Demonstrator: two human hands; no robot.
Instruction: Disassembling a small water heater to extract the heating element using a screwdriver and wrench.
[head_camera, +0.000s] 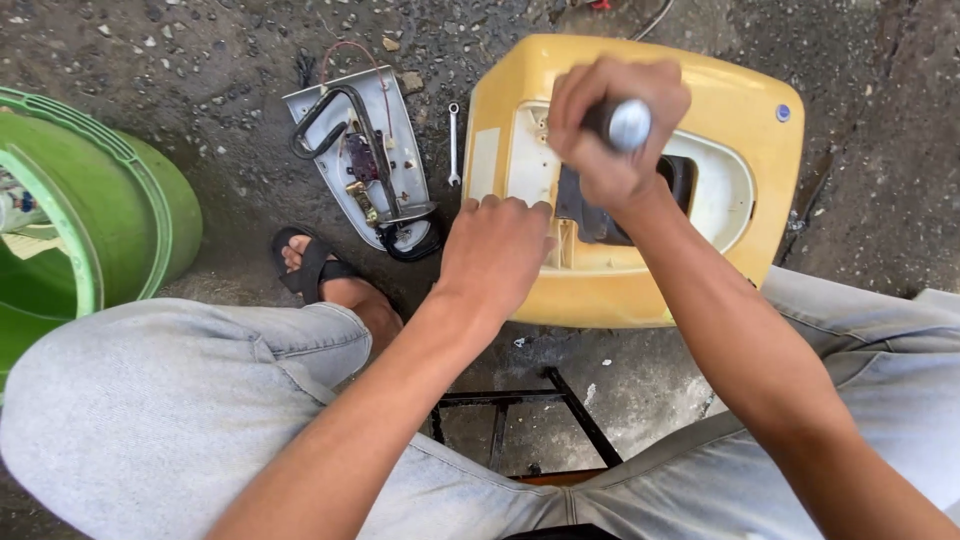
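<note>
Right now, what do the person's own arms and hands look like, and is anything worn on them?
Both arms are bare from above the elbow down: no sleeves show. The left hand and right hand wear no gloves, rings, watch or bracelets that the head view shows. Lower down, light grey-blue denim trousers cover the legs.

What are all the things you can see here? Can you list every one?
yellow casing: one, yellow with a white inner panel, on the ground ahead
tool handle: one, dark with a silvery end, gripped upright over the casing's opening
grey plate: one, grey, with a black handle and wiring on it, lying left of the casing
spanner: one, small, silver, on the ground between the plate and the casing
green tub: one, green, at the left edge
stool frame: one, black metal, under the person
sandal: one, black, on the foot near the plate
left hand: resting on the casing's near edge
right hand: closed around the tool handle
</note>
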